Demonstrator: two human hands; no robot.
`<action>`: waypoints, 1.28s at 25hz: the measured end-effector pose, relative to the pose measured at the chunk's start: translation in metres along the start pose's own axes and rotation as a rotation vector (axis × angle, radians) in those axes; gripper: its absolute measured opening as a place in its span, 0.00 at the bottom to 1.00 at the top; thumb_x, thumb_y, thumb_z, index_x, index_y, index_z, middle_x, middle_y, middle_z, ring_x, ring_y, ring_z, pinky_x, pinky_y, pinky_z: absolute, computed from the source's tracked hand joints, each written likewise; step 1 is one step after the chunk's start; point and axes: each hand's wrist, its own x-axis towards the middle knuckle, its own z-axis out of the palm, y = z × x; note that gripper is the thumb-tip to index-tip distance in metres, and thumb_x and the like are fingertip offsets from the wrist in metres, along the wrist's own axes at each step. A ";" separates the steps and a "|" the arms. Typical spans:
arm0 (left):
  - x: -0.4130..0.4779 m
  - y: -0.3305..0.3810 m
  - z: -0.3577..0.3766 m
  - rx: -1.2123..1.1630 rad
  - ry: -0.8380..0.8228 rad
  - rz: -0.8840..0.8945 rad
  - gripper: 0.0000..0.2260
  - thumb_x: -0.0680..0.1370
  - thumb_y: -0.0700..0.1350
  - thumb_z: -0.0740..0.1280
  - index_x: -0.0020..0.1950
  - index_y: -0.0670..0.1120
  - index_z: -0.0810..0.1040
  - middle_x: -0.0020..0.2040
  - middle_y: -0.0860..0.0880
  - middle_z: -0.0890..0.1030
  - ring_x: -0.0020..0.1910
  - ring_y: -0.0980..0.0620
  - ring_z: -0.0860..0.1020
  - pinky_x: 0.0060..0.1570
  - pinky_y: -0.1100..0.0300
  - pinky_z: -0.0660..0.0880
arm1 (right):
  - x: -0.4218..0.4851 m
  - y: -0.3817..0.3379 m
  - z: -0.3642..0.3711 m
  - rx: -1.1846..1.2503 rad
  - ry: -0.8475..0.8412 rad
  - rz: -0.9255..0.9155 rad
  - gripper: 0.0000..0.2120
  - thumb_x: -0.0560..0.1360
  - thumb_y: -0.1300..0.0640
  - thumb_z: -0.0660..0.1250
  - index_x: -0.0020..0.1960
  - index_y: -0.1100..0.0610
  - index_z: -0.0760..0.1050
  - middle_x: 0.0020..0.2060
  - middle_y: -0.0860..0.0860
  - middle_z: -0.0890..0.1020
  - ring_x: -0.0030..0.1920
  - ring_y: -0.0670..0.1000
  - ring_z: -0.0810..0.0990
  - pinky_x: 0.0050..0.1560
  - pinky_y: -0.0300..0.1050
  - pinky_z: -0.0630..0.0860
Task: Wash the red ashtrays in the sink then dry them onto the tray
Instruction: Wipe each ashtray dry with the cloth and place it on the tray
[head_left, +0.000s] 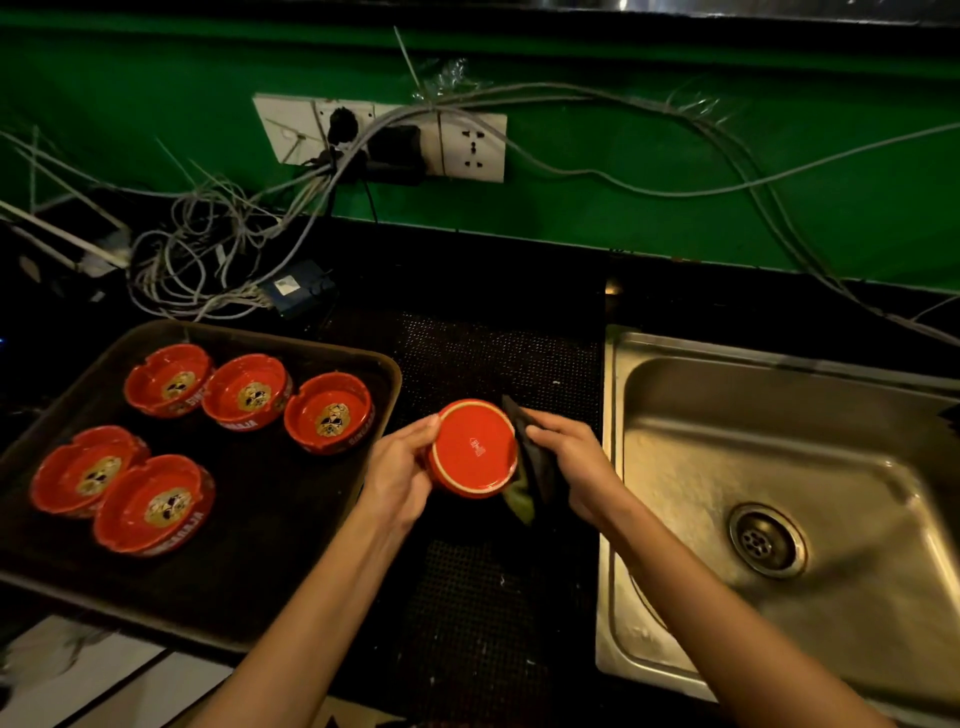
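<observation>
My left hand (402, 467) grips a red ashtray (474, 448) by its left side, with the flat base turned up toward me. My right hand (569, 462) holds a dark cloth (530, 467) against the ashtray's right side; a greenish bit of the cloth hangs below. Both are above the black mesh mat (483, 358), between the tray and the sink. Several red ashtrays (328, 413) with gold emblems sit upright on the dark tray (291, 519) at the left. The steel sink (779, 441) is at the right, with nothing in its basin.
A tangle of grey cables (208, 260) and a small blue box (298, 286) lie on the black counter behind the tray. A wall socket panel (470, 148) with plugs is on the green wall. The sink drain (766, 540) lies at the lower right.
</observation>
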 end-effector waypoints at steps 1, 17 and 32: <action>-0.004 0.005 0.001 0.012 -0.037 0.017 0.08 0.77 0.35 0.62 0.52 0.35 0.78 0.41 0.44 0.84 0.45 0.49 0.80 0.50 0.55 0.77 | 0.000 -0.008 -0.001 0.002 -0.014 0.061 0.15 0.79 0.66 0.58 0.62 0.63 0.77 0.45 0.56 0.84 0.43 0.52 0.83 0.46 0.44 0.80; -0.022 -0.029 -0.005 1.434 -0.605 1.005 0.25 0.62 0.40 0.73 0.57 0.55 0.74 0.57 0.55 0.80 0.59 0.58 0.71 0.65 0.59 0.59 | 0.008 -0.031 -0.018 -0.488 -0.044 0.250 0.08 0.68 0.70 0.70 0.46 0.62 0.79 0.35 0.58 0.81 0.32 0.51 0.79 0.35 0.44 0.77; -0.023 -0.005 -0.001 0.511 -0.237 -0.055 0.14 0.77 0.40 0.66 0.62 0.43 0.74 0.57 0.41 0.80 0.50 0.49 0.81 0.44 0.57 0.81 | 0.009 -0.031 -0.012 -0.726 0.050 -0.030 0.16 0.63 0.68 0.72 0.49 0.56 0.79 0.44 0.57 0.81 0.48 0.57 0.80 0.47 0.53 0.79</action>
